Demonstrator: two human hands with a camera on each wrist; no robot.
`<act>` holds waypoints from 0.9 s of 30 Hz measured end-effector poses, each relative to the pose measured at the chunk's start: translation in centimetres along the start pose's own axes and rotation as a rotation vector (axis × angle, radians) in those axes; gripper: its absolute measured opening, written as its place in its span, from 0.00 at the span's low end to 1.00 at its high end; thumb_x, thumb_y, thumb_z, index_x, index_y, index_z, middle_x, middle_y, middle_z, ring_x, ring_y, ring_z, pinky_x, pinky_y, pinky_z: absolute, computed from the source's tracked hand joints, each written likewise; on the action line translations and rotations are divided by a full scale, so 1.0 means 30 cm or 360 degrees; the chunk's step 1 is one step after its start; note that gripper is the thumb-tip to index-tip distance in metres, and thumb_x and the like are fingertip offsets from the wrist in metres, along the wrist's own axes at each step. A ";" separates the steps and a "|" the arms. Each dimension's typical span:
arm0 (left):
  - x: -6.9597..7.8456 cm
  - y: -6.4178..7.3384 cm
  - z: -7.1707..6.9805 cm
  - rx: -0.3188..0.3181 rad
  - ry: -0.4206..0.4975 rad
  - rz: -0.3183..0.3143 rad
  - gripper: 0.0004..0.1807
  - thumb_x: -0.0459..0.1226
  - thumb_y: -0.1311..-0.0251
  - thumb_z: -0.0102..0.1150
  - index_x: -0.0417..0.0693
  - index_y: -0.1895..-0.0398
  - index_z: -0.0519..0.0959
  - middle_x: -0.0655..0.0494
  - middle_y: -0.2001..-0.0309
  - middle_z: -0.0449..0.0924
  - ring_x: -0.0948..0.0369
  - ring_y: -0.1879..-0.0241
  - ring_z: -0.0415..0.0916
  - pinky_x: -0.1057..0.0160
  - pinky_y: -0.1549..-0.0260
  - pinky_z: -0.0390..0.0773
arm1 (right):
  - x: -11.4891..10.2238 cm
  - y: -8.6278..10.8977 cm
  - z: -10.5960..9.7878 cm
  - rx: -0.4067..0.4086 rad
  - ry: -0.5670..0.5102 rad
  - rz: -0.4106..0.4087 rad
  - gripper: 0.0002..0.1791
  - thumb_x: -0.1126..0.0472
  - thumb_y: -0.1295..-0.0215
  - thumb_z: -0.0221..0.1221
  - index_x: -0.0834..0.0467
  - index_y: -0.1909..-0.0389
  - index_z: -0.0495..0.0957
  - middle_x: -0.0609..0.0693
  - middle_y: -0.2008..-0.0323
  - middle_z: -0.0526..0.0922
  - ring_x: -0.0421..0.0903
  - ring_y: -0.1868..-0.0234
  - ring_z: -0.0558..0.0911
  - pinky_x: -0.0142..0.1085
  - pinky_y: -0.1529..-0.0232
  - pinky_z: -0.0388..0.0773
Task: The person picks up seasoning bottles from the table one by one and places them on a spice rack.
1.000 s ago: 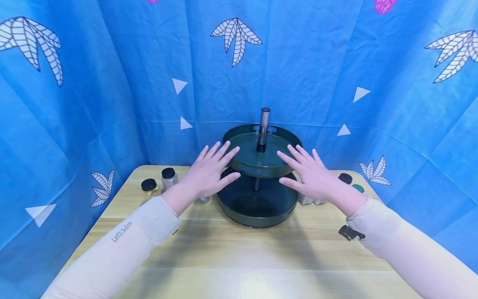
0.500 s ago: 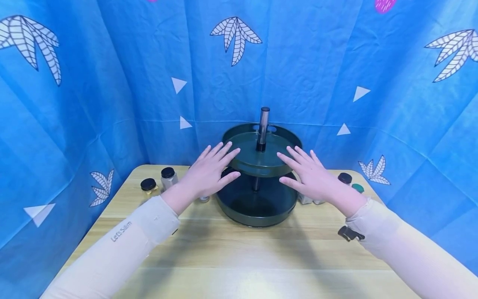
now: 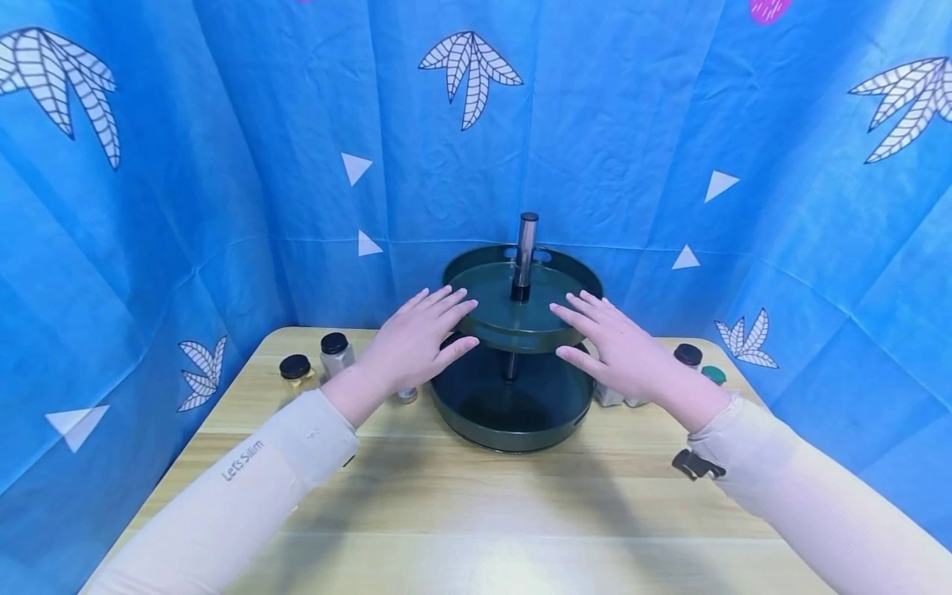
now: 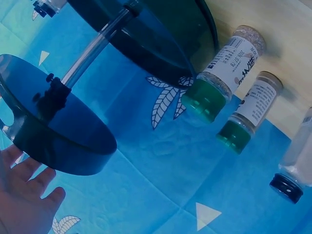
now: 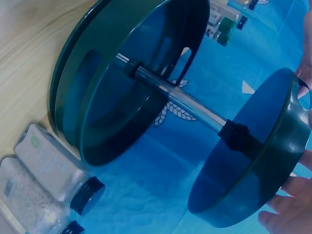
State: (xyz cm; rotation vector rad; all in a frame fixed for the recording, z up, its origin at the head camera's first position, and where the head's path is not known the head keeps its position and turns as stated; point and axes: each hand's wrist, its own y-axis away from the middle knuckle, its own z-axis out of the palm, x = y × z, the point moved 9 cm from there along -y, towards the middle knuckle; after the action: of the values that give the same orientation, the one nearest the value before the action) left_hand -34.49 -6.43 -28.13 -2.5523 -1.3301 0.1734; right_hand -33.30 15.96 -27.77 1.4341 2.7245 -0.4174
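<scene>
In the head view, a dark green two-tier round tray stand stands at the back of the table, with a metal post (image 3: 525, 248) through its upper tray (image 3: 513, 318) and lower tray (image 3: 513, 413). My left hand (image 3: 412, 339) is at the upper tray's left side, palm down, fingers extended. On the other side my right hand (image 3: 621, 351) mirrors it. Neither hand holds anything. Both wrist views show fingertips close to the upper tray's outer wall (image 4: 73, 163); whether they touch it I cannot tell.
Shaker bottles with green caps (image 4: 207, 100) stand left of the stand, beside black-capped jars (image 3: 336, 351). To its right are clear bottles with black caps (image 5: 87, 195) and a green-capped one (image 3: 714, 375). A blue patterned curtain (image 3: 476, 165) encloses the wooden table (image 3: 476, 512).
The fingers of both hands have bent down slightly and drawn a little closer together. The stand and bottles stay put.
</scene>
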 end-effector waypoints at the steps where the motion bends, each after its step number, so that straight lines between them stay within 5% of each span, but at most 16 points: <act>1: 0.001 -0.001 -0.002 0.0010 -0.0002 0.0001 0.39 0.64 0.28 0.38 0.55 0.22 0.60 0.53 0.22 0.54 0.54 0.22 0.46 0.51 0.24 0.42 | 0.000 0.000 -0.001 0.0002 -0.0004 0.0002 0.40 0.34 0.28 0.50 0.50 0.22 0.58 0.57 0.22 0.54 0.59 0.21 0.48 0.61 0.26 0.46; 11: 0.009 -0.001 -0.024 0.0151 -0.0018 0.0017 0.35 0.61 0.28 0.45 0.51 0.27 0.68 0.51 0.26 0.64 0.54 0.25 0.56 0.51 0.26 0.52 | 0.006 0.000 -0.014 0.0061 -0.0006 0.0051 0.34 0.41 0.27 0.54 0.52 0.26 0.65 0.57 0.26 0.63 0.61 0.24 0.57 0.61 0.29 0.55; 27: 0.001 -0.007 -0.049 0.0341 0.0028 0.0012 0.28 0.57 0.30 0.53 0.55 0.34 0.77 0.53 0.33 0.74 0.55 0.30 0.66 0.52 0.30 0.63 | -0.022 -0.005 -0.074 0.0435 0.0070 -0.0115 0.25 0.55 0.38 0.70 0.60 0.41 0.81 0.59 0.44 0.83 0.58 0.42 0.80 0.54 0.45 0.79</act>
State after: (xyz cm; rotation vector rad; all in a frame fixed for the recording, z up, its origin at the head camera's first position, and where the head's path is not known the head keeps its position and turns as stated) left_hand -34.30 -6.54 -26.67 -2.3747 -1.2240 0.2783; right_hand -32.83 15.90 -25.50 1.4167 2.8503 -0.7990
